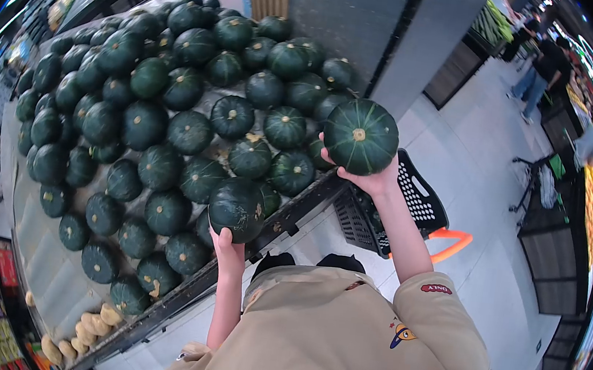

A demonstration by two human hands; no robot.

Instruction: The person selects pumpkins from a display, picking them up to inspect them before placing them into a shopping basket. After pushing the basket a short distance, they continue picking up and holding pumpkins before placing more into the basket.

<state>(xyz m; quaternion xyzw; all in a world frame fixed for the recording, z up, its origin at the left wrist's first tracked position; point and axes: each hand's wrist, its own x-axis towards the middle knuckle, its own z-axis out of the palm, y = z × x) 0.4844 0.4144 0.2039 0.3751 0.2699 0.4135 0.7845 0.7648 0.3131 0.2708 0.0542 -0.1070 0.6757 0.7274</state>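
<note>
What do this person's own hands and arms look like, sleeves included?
The left hand and right hand are ungloved, forearms bare. The tan top has short sleeves; the right one bears a red patch with pale lettering. Fingers are partly hidden, so rings can't be ruled out.

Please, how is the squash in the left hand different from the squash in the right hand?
The squash in the left hand looks darker, almost plain; the right-hand squash shows clear pale stripes. The right hand holds its squash with the tan stem spot in view; on the left one, none shows. The left one is beside the pile, the right one beyond its edge. Both are round and dark green.
</note>
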